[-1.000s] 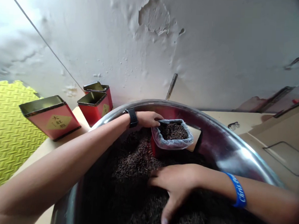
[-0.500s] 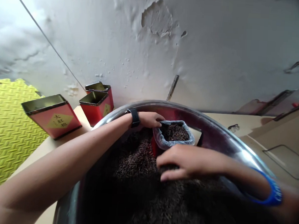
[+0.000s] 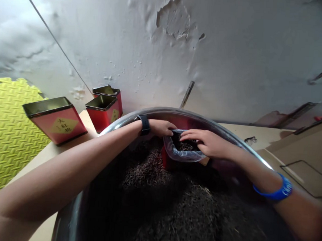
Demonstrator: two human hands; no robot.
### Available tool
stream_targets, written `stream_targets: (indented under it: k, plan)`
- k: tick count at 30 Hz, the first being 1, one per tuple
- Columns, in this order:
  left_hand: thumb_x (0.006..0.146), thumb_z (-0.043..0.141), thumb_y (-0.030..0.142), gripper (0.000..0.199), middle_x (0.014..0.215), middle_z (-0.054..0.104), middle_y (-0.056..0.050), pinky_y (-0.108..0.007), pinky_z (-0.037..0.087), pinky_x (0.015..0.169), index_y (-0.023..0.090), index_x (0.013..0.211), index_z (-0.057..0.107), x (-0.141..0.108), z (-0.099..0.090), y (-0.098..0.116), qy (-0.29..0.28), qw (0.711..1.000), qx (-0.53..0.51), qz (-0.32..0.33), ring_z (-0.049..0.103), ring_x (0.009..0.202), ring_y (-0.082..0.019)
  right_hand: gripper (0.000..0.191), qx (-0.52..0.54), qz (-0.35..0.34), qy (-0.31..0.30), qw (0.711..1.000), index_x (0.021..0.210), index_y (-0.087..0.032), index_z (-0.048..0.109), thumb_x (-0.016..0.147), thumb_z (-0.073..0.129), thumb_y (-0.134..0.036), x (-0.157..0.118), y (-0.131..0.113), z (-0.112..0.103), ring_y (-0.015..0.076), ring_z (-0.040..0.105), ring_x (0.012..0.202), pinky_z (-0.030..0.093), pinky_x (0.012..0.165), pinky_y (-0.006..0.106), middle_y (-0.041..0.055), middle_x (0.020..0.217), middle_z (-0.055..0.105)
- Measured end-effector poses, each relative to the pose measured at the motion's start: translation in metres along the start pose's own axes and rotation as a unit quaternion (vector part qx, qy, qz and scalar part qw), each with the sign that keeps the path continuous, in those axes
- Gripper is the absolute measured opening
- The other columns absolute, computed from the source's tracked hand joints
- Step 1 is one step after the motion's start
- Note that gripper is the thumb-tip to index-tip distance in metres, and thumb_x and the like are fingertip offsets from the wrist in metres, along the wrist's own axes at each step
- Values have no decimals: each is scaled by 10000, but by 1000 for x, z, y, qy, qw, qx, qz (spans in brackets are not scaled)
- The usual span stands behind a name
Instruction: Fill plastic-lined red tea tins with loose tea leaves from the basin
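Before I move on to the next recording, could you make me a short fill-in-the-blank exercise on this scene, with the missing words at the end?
1. The left hand grips the plastic-lined red tin at its rim.. this tin stands ____ the large metal basin.
2. The right hand is over that tin's opening, and the wristband on the same arm is ____.
3. To the left of the basin stand ____ other tins.
4. The textured foam mat at the far left is ____.

Missing words: inside; blue; three; yellow.

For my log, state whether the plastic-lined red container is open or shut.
Open: no lid covers the red container; dark loose material shows inside its plastic liner, by the right hand.
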State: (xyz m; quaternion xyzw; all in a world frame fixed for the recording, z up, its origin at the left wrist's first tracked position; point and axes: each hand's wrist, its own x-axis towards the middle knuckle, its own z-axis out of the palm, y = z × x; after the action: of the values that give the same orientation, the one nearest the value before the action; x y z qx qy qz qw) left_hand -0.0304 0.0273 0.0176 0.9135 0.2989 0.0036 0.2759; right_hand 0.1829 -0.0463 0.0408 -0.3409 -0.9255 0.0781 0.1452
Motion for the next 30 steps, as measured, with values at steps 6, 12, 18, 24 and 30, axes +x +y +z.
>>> stream_targets:
  k: [6, 12, 18, 24, 30]
  plan:
    - [837, 337, 401, 431, 1026, 582, -76, -238, 439, 709, 139, 1137, 499, 0, 2, 2, -14, 996, -52, -71, 530, 780, -141, 491, 18, 18, 42, 999, 868, -231, 665, 583, 342, 4, 0, 9, -1, 148, 579, 917, 455, 860, 303, -4, 981, 646]
    - [788, 159, 681, 760, 837, 607, -146, -286, 474, 630, 76, 1009, 563, -2, -1, 2, -71, 959, -177, -210, 593, 735, -199, 509, 13, 8, 23, 1000, 848, -238, 677, 556, 335, 0, -3, 12, -3, 142, 579, 908, 451, 857, 289, -16, 972, 648]
    - [777, 386, 608, 566, 891, 633, -126, -294, 494, 661, 108, 978, 558, -4, -4, -4, -45, 957, -225, -177, 621, 751, -184, 482, 7, -18, -4, 1000, 807, -222, 679, 558, 337, 9, -4, 11, -3, 134, 588, 879, 445, 857, 273, -6, 944, 652]
    - [798, 452, 463, 401, 894, 647, -137, -283, 494, 657, 89, 891, 562, -5, -3, 4, -17, 942, -264, -208, 626, 723, -170, 304, -70, 154, 145, 975, 1044, -189, 610, 812, 415, -207, -3, 25, 3, 204, 574, 937, 436, 852, 364, 64, 1028, 634]
    - [811, 428, 367, 287, 702, 648, -85, -283, 493, 648, 111, 806, 559, -2, 3, 8, -22, 921, -316, -227, 624, 687, -174, 454, 191, 329, -21, 924, 1024, -171, 570, 816, 423, -546, -7, 52, 24, 149, 580, 621, 456, 497, 249, 78, 842, 641]
